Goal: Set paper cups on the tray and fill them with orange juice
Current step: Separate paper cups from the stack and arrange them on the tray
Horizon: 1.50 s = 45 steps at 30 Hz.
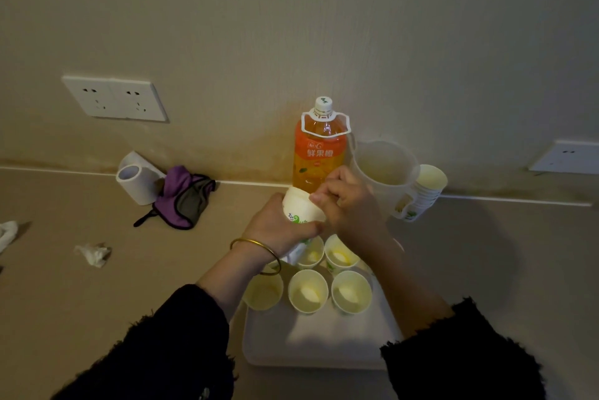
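Left hand (280,226) grips cup stack (300,205); right hand (351,202) pinches its rim.

L hand (278,227) grips cup stack (296,205) | R hand (348,205) pinches its rim

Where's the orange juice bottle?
In the head view, the orange juice bottle stands upright near the middle, against the wall, just behind the right hand, with the clear pitcher beside it on the right.
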Tool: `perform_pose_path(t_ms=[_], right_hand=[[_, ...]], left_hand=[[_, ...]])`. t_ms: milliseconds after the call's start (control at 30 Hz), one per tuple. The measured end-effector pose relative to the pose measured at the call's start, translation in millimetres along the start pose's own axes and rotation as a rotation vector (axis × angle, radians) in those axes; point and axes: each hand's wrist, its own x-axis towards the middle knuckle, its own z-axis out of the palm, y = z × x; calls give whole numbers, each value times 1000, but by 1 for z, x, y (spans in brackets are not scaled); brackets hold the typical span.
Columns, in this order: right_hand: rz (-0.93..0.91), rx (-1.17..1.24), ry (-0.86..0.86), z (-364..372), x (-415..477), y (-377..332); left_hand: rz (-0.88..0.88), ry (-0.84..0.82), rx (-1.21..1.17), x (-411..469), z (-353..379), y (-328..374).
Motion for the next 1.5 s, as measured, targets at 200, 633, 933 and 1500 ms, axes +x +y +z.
perform_pose_path(t_ms=[200, 633, 933, 1500], right_hand=[[-10, -58, 139, 8, -5, 4], [-64, -133, -24, 2, -1, -9], [164, 65, -173, 0, -1, -8], [299, -3, -35, -3, 1, 11]], left_hand=[[152, 310, 449, -1, 1, -2], [760, 756, 1059, 8, -4, -26], [261, 196, 635, 7, -2, -4], [17, 9, 560, 6, -2, -8]])
